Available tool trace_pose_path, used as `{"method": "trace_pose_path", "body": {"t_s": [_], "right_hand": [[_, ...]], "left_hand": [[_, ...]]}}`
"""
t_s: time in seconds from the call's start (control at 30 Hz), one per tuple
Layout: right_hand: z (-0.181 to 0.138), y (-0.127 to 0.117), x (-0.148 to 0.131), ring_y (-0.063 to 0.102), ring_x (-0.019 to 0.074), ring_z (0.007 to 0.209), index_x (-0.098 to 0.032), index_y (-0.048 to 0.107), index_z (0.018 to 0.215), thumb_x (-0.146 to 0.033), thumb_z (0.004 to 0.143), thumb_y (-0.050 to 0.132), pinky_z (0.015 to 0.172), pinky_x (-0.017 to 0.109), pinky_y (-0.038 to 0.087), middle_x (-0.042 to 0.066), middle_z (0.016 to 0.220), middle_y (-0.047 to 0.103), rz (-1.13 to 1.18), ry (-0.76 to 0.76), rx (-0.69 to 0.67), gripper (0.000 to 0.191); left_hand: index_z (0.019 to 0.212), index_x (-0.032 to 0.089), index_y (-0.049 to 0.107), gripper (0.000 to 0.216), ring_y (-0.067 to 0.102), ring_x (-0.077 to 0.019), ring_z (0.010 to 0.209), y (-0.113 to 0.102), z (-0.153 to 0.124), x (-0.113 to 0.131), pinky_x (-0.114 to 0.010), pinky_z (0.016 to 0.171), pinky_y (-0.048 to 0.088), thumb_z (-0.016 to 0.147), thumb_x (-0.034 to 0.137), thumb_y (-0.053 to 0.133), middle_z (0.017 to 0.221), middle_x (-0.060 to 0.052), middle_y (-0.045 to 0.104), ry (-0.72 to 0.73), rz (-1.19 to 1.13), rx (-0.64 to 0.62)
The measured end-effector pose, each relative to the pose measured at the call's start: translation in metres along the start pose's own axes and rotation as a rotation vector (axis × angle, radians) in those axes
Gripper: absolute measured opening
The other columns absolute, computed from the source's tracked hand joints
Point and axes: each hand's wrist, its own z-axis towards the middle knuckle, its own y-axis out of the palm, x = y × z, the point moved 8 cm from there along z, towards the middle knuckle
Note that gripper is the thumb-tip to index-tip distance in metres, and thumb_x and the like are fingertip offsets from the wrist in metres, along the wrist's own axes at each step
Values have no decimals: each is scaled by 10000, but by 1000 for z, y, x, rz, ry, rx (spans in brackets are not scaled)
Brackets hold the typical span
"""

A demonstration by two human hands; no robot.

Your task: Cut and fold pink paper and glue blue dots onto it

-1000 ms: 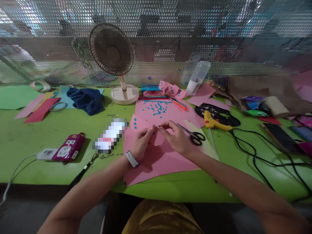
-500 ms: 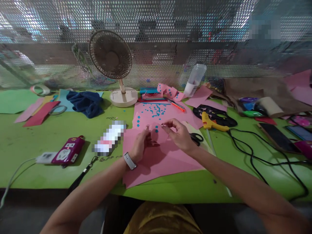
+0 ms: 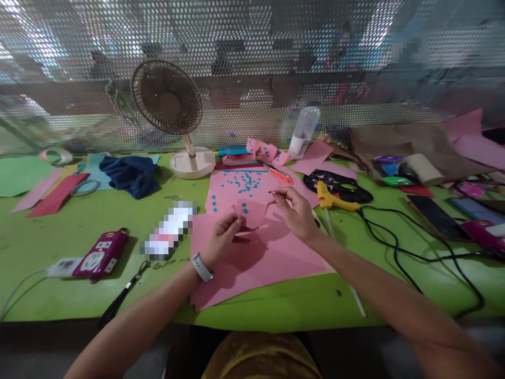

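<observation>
A small pink paper piece [image 3: 251,210] with blue squares on it is pinched in my left hand [image 3: 224,234], which wears a watch with a light strap. My right hand [image 3: 295,210] hovers just right of that piece, thumb and forefinger pressed together; whatever lies between them is too small to make out. Beneath both hands lies a large pink paper sheet [image 3: 224,279]. Behind them, another pink sheet [image 3: 215,179] carries many tiny blue paper bits [image 3: 248,181].
A yellow glue gun [image 3: 335,200] with a black cable sits at right, near a black cutout [image 3: 355,190]. An orange cutter [image 3: 278,172], a bottle [image 3: 305,131] and a fan [image 3: 193,162] stand or lie behind. Leftward are a phone [image 3: 169,231] and a purple power bank [image 3: 101,253].
My right hand has drawn back to the right, away from the pink piece. My left hand keeps its hold, its fingers more curled. The whole view has shifted slightly.
</observation>
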Motion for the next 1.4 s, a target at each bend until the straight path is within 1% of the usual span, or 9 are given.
{"method": "trace_pose_path", "body": {"t_s": [0.2, 0.4, 0.47, 0.6, 0.77, 0.93, 1.1, 1.3, 1.4], "right_hand": [[-1, -32, -2, 630, 157, 714, -217, 615, 972, -380, 944, 502, 730, 312, 497, 15, 798, 647, -187, -105, 43, 201], [-2, -96, 6, 613, 228, 862, -222, 648, 923, -358, 925, 523, 804, 374, 478, 64, 857, 682, -665, -264, 153, 186], [4, -117, 25, 604, 247, 878, -207, 654, 944, -323, 905, 528, 815, 390, 466, 84, 869, 682, -864, -209, 82, 176], [4, -138, 79, 580, 309, 936, -174, 633, 1053, -162, 753, 605, 774, 411, 432, 151, 1009, 666, -1263, 27, -241, 302], [-2, -145, 102, 569, 302, 875, -160, 614, 1022, -65, 713, 585, 731, 400, 373, 178, 938, 641, -1317, 162, -256, 325], [1, -140, 100, 532, 307, 880, -119, 579, 1179, -130, 774, 586, 675, 374, 340, 235, 988, 586, -1363, 173, -274, 405], [3, -143, 91, 493, 313, 935, -129, 629, 1156, -245, 824, 569, 702, 373, 355, 224, 1032, 542, -1442, 155, -245, 357], [3, -141, 86, 492, 296, 952, -140, 638, 1146, -195, 830, 536, 709, 364, 379, 213, 1083, 522, -1466, 113, -250, 337], [7, -144, 77, 495, 317, 1039, -115, 626, 1163, -189, 830, 537, 792, 384, 407, 235, 1084, 543, -1422, 81, -165, 352]], "left_hand": [[837, 192, 474, 378, 710, -236, 906, -14, 1, 4, -231, 569, 563, 793, 515, 665, 811, 9, 558, 17, -10, 120], [878, 210, 430, 396, 695, -266, 986, -15, 5, -4, -233, 559, 558, 786, 512, 667, 911, -29, 617, -8, 0, 132], [870, 209, 433, 391, 673, -279, 1044, -14, 7, -4, -265, 611, 581, 782, 502, 675, 912, -19, 590, 7, 3, 123], [883, 208, 452, 333, 631, -266, 1121, -9, 7, -4, -314, 743, 592, 817, 465, 653, 946, -9, 556, 18, -4, 77], [880, 200, 476, 319, 620, -256, 1113, -6, 5, 0, -335, 764, 595, 820, 457, 655, 927, -7, 529, 50, -9, 62], [862, 177, 521, 358, 618, -269, 1099, -9, 6, -1, -345, 745, 603, 783, 485, 685, 902, -23, 551, 51, -34, 79], [868, 177, 522, 380, 620, -297, 1115, -9, 6, -5, -328, 717, 597, 770, 497, 702, 907, -35, 570, 8, -108, 68], [855, 179, 488, 373, 640, -289, 1089, -8, 6, -7, -347, 735, 596, 780, 472, 706, 909, -26, 561, 26, -163, 56], [842, 176, 485, 366, 629, -292, 1113, -7, 6, -6, -329, 748, 589, 788, 469, 699, 895, -24, 558, 26, -166, 45]]}}
